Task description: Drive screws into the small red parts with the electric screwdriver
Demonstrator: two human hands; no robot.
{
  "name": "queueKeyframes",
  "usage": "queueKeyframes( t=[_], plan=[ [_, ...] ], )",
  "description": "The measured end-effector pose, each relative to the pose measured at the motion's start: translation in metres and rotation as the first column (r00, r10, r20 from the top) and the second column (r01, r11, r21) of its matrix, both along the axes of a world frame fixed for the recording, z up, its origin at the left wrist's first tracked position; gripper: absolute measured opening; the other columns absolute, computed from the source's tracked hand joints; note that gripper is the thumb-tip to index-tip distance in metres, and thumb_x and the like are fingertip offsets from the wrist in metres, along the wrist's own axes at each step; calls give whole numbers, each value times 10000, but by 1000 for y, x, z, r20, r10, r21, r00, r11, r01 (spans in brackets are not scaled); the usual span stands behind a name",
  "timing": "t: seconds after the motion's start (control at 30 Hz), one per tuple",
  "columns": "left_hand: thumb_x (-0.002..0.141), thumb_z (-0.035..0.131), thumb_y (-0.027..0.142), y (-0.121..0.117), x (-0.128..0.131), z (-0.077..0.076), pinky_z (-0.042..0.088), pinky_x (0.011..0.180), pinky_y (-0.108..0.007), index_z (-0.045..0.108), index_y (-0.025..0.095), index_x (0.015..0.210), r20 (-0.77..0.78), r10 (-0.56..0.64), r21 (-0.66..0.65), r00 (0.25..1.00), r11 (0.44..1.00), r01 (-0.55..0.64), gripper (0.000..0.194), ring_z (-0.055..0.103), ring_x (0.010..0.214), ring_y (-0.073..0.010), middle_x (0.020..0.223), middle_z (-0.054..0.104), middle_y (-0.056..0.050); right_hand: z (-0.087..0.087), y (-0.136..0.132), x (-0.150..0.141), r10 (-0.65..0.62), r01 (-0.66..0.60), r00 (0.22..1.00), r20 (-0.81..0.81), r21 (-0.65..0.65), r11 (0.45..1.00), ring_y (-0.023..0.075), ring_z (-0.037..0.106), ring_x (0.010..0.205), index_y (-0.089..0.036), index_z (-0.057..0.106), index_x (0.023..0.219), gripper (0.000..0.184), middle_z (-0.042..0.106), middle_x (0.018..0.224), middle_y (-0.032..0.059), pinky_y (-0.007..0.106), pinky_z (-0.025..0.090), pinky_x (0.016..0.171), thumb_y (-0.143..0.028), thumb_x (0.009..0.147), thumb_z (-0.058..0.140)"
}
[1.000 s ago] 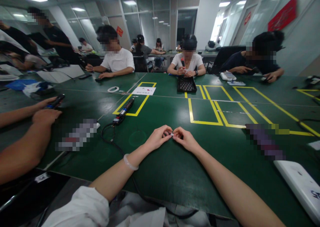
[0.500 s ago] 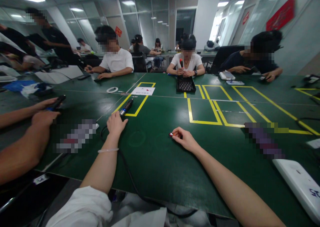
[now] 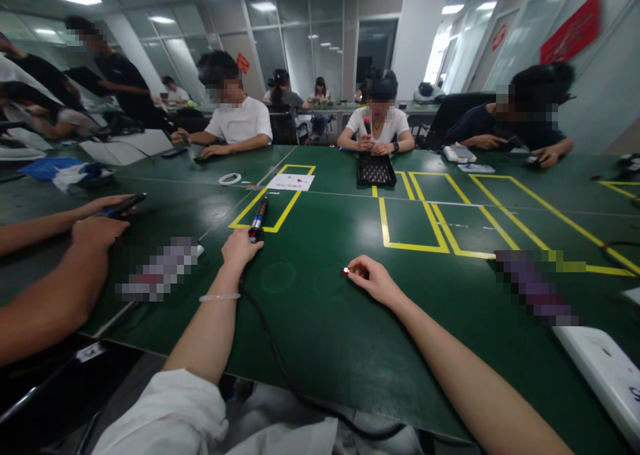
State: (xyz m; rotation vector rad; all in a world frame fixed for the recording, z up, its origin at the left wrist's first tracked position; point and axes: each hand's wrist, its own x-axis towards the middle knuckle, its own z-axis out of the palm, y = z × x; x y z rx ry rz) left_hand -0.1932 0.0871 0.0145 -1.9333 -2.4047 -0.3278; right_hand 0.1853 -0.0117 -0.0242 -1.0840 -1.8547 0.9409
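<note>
My left hand (image 3: pixel 241 247) is closed round the near end of a black electric screwdriver (image 3: pixel 259 216) with a blue band. Its narrow end points away from me, inside a yellow-taped rectangle. A black cord (image 3: pixel 267 338) runs from beside my left wrist to the table's near edge. My right hand (image 3: pixel 373 280) rests low over the green table (image 3: pixel 310 321), thumb and fingers pinched together. From its fingertips pokes a small red and white piece (image 3: pixel 346 271), mostly hidden and too small to name.
A printed sheet (image 3: pixel 291 182) and a white ring (image 3: pixel 230 179) lie farther off. Facing me, a person works over a black tray (image 3: pixel 376 170). At left, a neighbour's hands (image 3: pixel 103 225) hold a dark tool. A white device (image 3: pixel 603 368) lies at right.
My left hand has shifted slightly forward and right, and the screwdriver has turned more upright in the view. My right hand keeps its pinch, almost unmoved. The view has shifted slightly.
</note>
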Motion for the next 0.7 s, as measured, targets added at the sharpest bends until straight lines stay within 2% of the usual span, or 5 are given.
queueKeyframes(
  t=[0.13,0.27,0.53,0.7],
  plan=[
    [765,628,488,-8,28,-1,517,810,-388,568,188,1237,-34,-48,-1,998,999,48,562,600,1042,-302,1220,585,-147,-4,2,0,-10,10,999,39,-5,1000,125,517,644,-172,614,940,174,573,731,-2,251,415,614,-315,840,613],
    [772,626,473,-22,65,-2,505,817,-343,551,200,1236,-53,-198,20,979,980,199,544,580,1065,-275,1188,581,-117,-4,3,0,-10,11,1000,24,-33,999,121,506,625,-166,609,933,163,563,705,-9,245,404,598,-288,826,616],
    [770,650,453,-64,148,-2,483,818,-343,518,186,1223,-55,-505,48,861,860,508,542,561,1030,-265,1167,554,-115,-5,4,-1,-28,28,999,-27,23,999,119,500,629,-179,573,967,166,566,746,-9,243,412,598,-269,831,604],
    [764,660,428,-85,176,-4,469,834,-350,452,229,1307,-17,-616,53,788,786,615,614,550,1038,-268,1182,534,-106,-4,2,0,-41,34,998,47,132,991,129,516,665,-196,568,920,88,573,812,7,253,426,631,-243,846,577]
  ],
)
